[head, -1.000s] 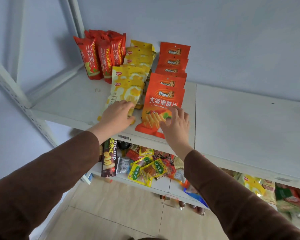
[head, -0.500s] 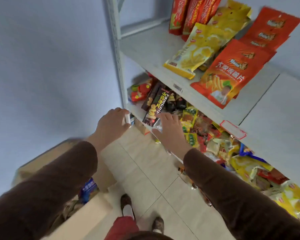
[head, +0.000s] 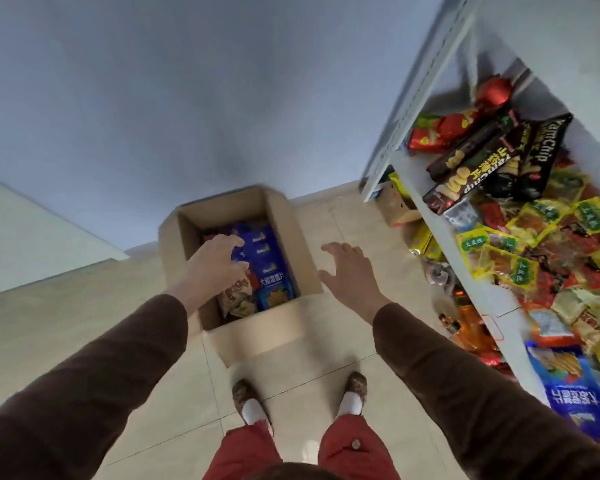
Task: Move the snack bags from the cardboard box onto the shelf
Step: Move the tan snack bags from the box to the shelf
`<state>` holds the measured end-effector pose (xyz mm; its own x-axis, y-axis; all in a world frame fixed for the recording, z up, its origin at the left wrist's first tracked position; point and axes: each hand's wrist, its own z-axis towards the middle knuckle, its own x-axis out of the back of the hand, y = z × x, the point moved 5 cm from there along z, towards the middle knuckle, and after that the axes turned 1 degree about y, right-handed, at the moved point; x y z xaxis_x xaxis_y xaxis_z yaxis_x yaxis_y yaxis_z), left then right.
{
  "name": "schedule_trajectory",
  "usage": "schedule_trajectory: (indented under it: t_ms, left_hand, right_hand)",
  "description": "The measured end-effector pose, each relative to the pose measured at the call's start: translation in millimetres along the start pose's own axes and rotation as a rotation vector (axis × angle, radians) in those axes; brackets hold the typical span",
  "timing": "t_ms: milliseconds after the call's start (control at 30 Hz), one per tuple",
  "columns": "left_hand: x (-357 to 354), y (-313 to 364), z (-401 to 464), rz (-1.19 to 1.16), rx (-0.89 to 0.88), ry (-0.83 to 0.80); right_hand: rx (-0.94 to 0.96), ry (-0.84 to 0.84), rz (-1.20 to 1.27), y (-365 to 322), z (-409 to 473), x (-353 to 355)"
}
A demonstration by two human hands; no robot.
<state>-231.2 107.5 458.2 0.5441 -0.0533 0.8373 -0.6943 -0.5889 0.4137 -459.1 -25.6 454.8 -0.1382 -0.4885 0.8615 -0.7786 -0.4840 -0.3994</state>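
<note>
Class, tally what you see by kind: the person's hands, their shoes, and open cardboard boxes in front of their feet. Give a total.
Hands: 2 (left hand, right hand)
Shoes: 2 (left shoe, right shoe)
Open cardboard box: 1
Total: 5

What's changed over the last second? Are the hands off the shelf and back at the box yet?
Yes. Both hands let go of the yellow and orange bags they were setting on the upper shelf and swung down and left. The left hand now reaches into the cardboard box over the blue snack bags, empty; the right hand hovers open beside the box. The lower shelf stock looks unchanged.
</note>
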Motion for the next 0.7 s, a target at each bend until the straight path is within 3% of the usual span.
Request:
schedule_trajectory:
  t_ms: [267, 700]
  left_hand:
    - [-42.7, -153.3, 31.0, -0.074, 0.214, -0.149]
    - [-222.2, -276.8, 185.1, -0.168, 0.343, -0.312]
  right_hand:
    - [-0.097, -0.232, 0.196, -55.9, 59.9, -139.5]
    - [-0.487, -0.507, 0.426, -10.3, 213.4, -371.9]
